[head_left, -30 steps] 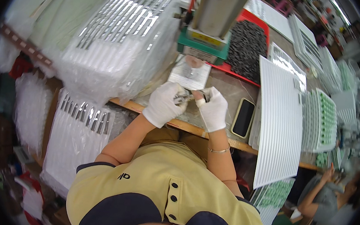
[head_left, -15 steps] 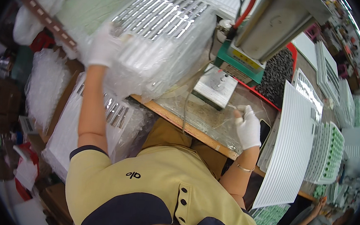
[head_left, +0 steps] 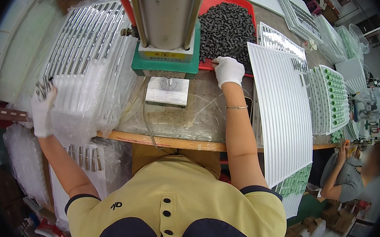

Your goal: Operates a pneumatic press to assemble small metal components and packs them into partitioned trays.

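Note:
My left hand [head_left: 43, 110], in a white glove, is closed around several short shiny metal tubes [head_left: 44, 86]. It is beside a plastic-wrapped tray [head_left: 72, 92] with rows of long silver tubes [head_left: 86, 32]. My right hand [head_left: 229, 72], also gloved, is at the near rim of a red tray [head_left: 254, 22] heaped with small black tubular fittings [head_left: 229, 31]. Its fingers are pinched together, and I cannot make out what is between them. Between my hands stands a press with a green head [head_left: 165, 66] above a metal block [head_left: 167, 96].
A white ribbed panel [head_left: 283, 113] leans over the bench's right side. Past it are stacked trays with green cylinders [head_left: 336, 97]. A hose [head_left: 146, 123] hangs over the wooden bench edge [head_left: 178, 143]. Another person [head_left: 348, 173] sits at the far right.
My view has turned to the right. My right hand has gone from beside the metal block to the tray of black fittings. My left hand has drawn back to the silver tubes' near-left side.

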Demonstrator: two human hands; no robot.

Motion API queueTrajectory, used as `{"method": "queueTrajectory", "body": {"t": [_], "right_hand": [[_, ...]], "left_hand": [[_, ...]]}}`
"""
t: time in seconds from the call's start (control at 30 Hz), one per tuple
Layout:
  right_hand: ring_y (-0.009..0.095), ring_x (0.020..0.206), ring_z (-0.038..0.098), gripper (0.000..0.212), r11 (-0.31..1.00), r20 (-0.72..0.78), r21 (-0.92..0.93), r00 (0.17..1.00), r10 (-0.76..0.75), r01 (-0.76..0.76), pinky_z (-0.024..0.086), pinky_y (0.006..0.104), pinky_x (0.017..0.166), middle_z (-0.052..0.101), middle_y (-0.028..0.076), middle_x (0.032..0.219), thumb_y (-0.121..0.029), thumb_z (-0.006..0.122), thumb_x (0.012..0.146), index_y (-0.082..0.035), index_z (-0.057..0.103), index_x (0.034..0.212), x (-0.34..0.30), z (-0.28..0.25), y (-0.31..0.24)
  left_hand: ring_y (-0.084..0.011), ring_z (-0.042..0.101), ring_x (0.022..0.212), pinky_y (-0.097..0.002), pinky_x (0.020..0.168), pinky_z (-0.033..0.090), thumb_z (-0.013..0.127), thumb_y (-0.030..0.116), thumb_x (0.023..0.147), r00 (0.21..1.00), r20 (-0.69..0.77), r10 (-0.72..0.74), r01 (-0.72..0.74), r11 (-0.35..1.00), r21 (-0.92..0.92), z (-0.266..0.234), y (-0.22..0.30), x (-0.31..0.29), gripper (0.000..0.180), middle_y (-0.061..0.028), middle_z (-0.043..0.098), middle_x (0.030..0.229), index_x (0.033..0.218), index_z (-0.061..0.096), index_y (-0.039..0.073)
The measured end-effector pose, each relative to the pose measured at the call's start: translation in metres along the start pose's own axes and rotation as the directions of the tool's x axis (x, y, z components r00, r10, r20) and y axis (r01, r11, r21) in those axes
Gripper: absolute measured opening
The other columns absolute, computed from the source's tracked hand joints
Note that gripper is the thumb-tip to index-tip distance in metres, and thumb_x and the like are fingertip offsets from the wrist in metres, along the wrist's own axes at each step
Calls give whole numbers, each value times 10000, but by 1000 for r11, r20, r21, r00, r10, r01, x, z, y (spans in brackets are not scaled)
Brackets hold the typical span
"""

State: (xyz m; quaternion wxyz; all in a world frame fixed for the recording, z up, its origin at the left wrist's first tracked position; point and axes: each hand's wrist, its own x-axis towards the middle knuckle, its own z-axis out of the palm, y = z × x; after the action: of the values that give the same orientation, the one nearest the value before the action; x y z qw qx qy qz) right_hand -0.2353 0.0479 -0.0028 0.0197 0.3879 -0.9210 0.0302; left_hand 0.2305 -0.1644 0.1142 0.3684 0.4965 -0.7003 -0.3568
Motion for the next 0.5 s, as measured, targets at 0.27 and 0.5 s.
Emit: {"method": "queueTrajectory", "body": {"t": [0.27, 0.5], "right_hand": [[228, 889, 673, 162, 992, -149, 126, 989, 8, 11, 501, 398, 733, 704, 44, 901, -311, 617, 854, -228, 741, 919, -11, 0, 0], [263, 820, 657, 120, 718, -194, 628, 954, -228, 299, 518, 359, 763, 702, 91, 858, -197, 711, 768, -161, 757, 873, -104, -86, -14]], "left_hand": [[-87, 550, 755, -231, 702, 463, 776, 66, 722, 834, 547, 80, -30, 995, -98, 143, 71, -104, 296, -19, 622, 876, 975, 627, 30], [-73, 558, 736, -234, 669, 459, 791, 78, 749, 884, 452, 116, 13, 962, -272, 245, 42, -112, 266, -3, 635, 857, 955, 635, 15]]}}
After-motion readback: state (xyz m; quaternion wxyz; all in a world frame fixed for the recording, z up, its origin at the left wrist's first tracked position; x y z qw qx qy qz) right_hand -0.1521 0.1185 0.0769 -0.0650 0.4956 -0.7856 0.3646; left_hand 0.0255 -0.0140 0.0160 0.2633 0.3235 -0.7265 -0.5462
